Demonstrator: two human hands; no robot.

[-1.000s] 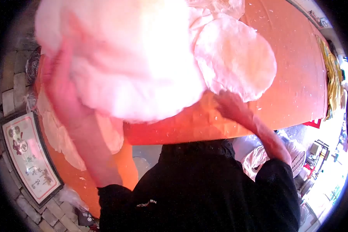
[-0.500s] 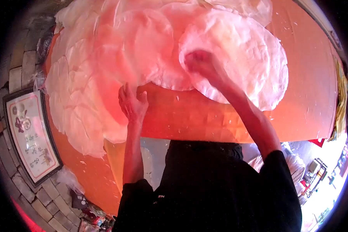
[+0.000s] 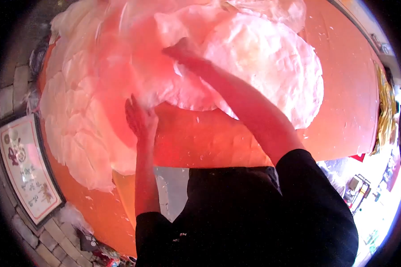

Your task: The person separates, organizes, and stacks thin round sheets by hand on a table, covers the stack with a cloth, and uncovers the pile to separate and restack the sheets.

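Thin white round sheets (image 3: 82,120) overlap across the left and middle of an orange-covered table (image 3: 200,142). A thicker-looking round white sheet (image 3: 272,66) lies on the right side of them. My left hand (image 3: 141,118) is at the near edge of the overlapping sheets, fingers partly spread and thumb apart, with nothing visible in it. My right hand (image 3: 182,51) reaches over the middle sheets, left of the round sheet. Its fingers are pressed together and point left; what they hold, if anything, is too blurred to make out.
A framed picture with writing (image 3: 30,169) stands at the left on a brick floor (image 3: 53,236). Yellow cloth (image 3: 384,111) hangs at the table's right end. Crumpled clear plastic (image 3: 289,15) lies at the far side. A metal-framed object (image 3: 358,189) is at lower right.
The large white sheet that was lifted over the table a second ago now lies flat. My right hand has moved left from the round sheet over the middle. My left hand has barely moved since half a second ago.
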